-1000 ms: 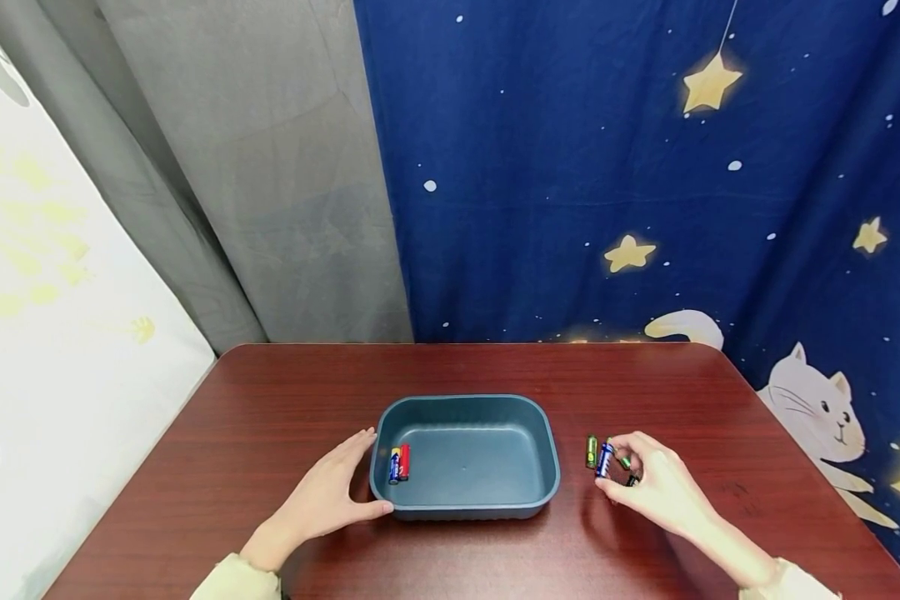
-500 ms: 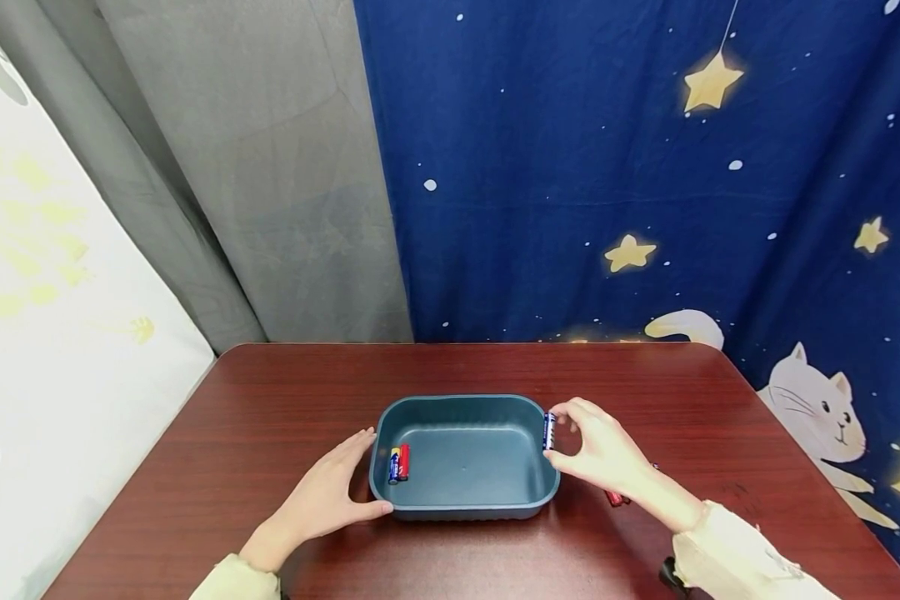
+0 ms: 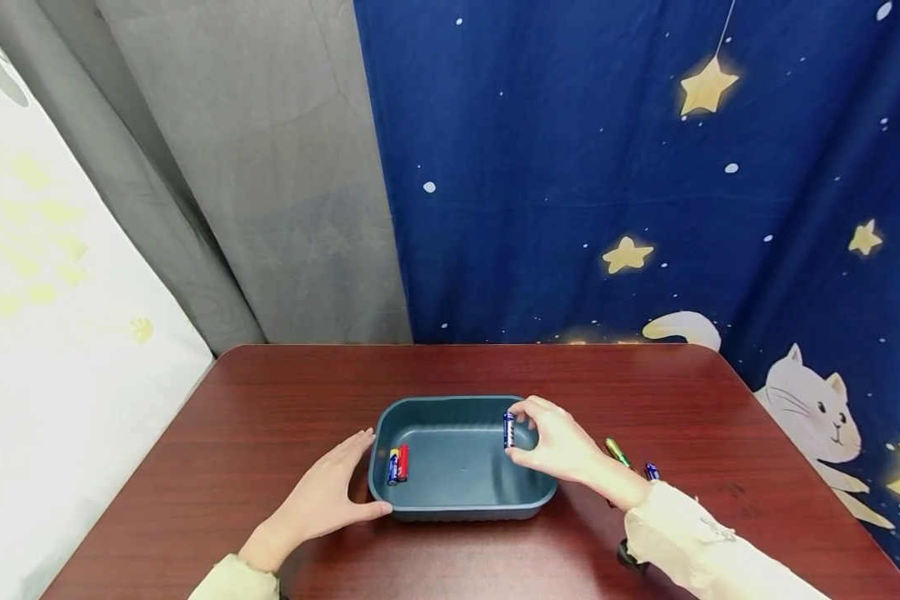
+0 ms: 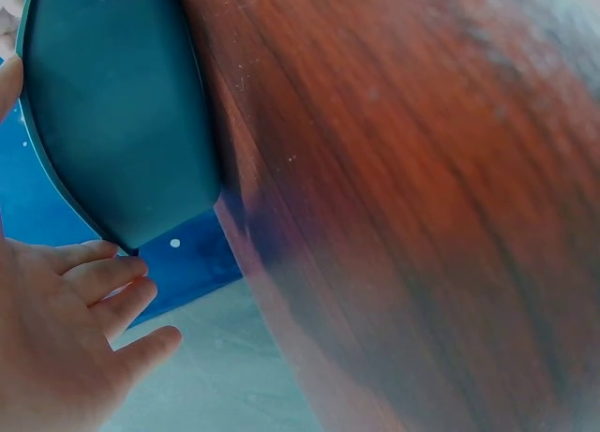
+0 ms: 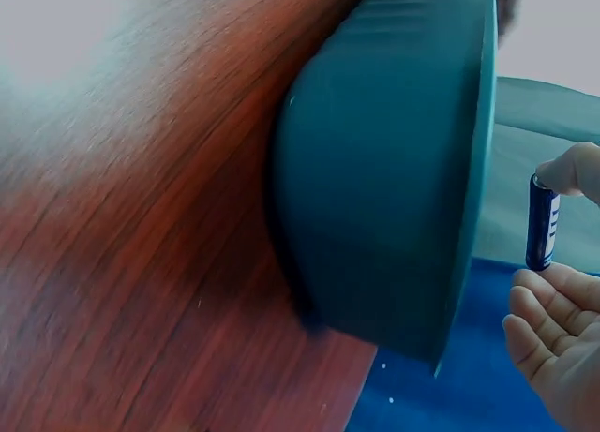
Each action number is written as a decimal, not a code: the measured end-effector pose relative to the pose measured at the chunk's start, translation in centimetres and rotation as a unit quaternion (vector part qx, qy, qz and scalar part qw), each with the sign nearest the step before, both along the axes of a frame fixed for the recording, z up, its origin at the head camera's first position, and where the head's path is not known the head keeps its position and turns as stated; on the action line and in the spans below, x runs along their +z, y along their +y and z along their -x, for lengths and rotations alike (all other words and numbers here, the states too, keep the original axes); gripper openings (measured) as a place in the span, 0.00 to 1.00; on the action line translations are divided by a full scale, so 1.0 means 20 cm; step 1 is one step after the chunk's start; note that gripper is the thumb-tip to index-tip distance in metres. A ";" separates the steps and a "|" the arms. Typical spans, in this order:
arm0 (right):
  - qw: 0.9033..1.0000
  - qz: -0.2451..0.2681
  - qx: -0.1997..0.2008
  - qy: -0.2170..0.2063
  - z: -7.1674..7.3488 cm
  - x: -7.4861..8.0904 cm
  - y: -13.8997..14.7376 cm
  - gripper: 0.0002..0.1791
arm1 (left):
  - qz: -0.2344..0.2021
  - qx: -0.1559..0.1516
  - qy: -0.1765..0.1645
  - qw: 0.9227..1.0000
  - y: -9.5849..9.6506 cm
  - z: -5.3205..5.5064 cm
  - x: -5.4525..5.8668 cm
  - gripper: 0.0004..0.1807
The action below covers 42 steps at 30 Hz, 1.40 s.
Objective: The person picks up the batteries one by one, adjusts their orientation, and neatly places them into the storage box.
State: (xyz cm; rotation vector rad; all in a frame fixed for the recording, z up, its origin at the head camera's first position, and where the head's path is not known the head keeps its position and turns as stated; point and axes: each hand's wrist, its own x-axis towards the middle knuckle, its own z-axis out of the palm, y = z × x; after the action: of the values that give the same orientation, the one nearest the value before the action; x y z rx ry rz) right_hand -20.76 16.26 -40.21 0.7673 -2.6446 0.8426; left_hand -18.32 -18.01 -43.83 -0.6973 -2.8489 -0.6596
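In the head view my right hand (image 3: 558, 442) pinches a blue and white battery (image 3: 508, 431) by its ends, over the right part of a blue-green plastic bin (image 3: 465, 508). The right wrist view shows the battery (image 5: 542, 224) between thumb and fingertips, beyond the bin's rim. My left hand (image 3: 326, 492) rests at the bin's left side, thumb and fingertips touching the rim, fingers spread; the left wrist view shows its fingers (image 4: 103, 273) extended. Inside the bin at the left lie a blue and yellow battery (image 3: 393, 467) and a red battery (image 3: 403, 462), side by side.
Right of the bin, a green battery (image 3: 617, 452) and a blue battery (image 3: 652, 472) lie on the dark red wooden table (image 3: 307, 383), partly behind my right forearm. A grey curtain (image 3: 270, 208) and a blue star-patterned curtain (image 3: 525, 208) hang beyond the table's far edge.
My right hand has lifted the blue and white battery from the group on the right and carried it left, over the bin. My left hand has stayed at the rim.
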 end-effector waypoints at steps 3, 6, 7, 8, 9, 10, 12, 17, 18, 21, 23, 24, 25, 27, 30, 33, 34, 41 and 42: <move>1.000 0.017 0.011 -0.006 0.02 -0.02 -0.03 0.22 | -0.001 0.000 -0.002 1.000 0.00 0.00 0.00 0.52; 0.999 0.031 0.023 -0.013 0.04 -0.04 -0.08 0.22 | -0.001 0.001 -0.006 1.000 0.00 0.00 0.00 0.52; 0.999 0.035 0.028 -0.013 0.05 -0.04 -0.09 0.22 | -0.002 0.002 -0.008 1.000 0.00 0.00 0.00 0.52; 0.999 0.035 0.031 -0.014 0.06 -0.05 -0.11 0.22 | -0.003 0.003 -0.010 1.000 0.00 0.00 0.00 0.53; 0.999 0.034 0.034 -0.016 0.07 -0.06 -0.12 0.22 | -0.004 0.003 -0.012 1.000 0.00 0.00 0.00 0.53; 0.999 0.035 0.038 -0.019 0.07 -0.06 -0.14 0.22 | -0.006 0.003 -0.014 1.000 0.00 0.00 0.00 0.53; 0.998 0.033 0.041 -0.029 0.09 -0.08 -0.17 0.23 | -0.008 0.004 -0.016 1.000 0.00 0.00 0.00 0.53; 0.997 0.033 0.054 -0.052 0.12 -0.11 -0.25 0.23 | -0.010 0.005 -0.020 1.000 0.00 0.00 0.00 0.52; 0.996 0.033 0.058 -0.052 0.13 -0.12 -0.26 0.23 | -0.011 0.005 -0.021 1.000 0.00 0.00 0.00 0.52; 0.996 0.033 0.066 -0.058 0.14 -0.14 -0.30 0.22 | -0.010 0.009 -0.024 1.000 0.00 0.00 0.00 0.52; 0.995 0.033 0.067 -0.064 0.15 -0.15 -0.33 0.22 | -0.010 0.011 -0.026 1.000 0.00 0.00 0.00 0.52; 0.995 0.032 0.068 -0.068 0.15 -0.16 -0.34 0.22 | -0.009 0.011 -0.027 1.000 0.00 0.00 0.00 0.52; 0.995 0.031 0.069 -0.072 0.15 -0.16 -0.35 0.22 | -0.009 0.012 -0.028 1.000 0.00 0.00 0.00 0.52; 0.994 0.030 0.071 -0.081 0.16 -0.16 -0.37 0.23 | -0.008 0.012 -0.029 0.999 0.01 0.00 0.00 0.52; 0.993 0.017 0.071 -0.097 0.16 -0.17 -0.40 0.24 | -0.011 0.009 -0.028 1.000 0.01 0.00 0.00 0.52; 0.991 0.000 0.073 -0.114 0.16 -0.17 -0.44 0.25 | -0.012 0.009 -0.027 1.000 0.01 0.00 0.00 0.52; 0.990 -0.007 0.073 -0.118 0.16 -0.17 -0.46 0.25 | -0.011 0.009 -0.026 1.000 0.00 0.00 0.00 0.52; 0.988 -0.054 0.076 -0.122 0.17 -0.17 -0.55 0.25 | -0.013 0.004 -0.020 1.000 0.00 0.00 0.00 0.52; 0.987 -0.062 0.077 -0.124 0.17 -0.17 -0.56 0.25 | -0.013 0.003 -0.020 1.000 0.00 0.00 0.00 0.52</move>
State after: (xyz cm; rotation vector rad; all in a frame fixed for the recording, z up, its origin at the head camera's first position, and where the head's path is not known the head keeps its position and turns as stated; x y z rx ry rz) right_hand -24.25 5.10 -43.68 0.9653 -2.9100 0.8680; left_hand -18.39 -18.00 -43.76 -0.6795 -2.8717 -0.7165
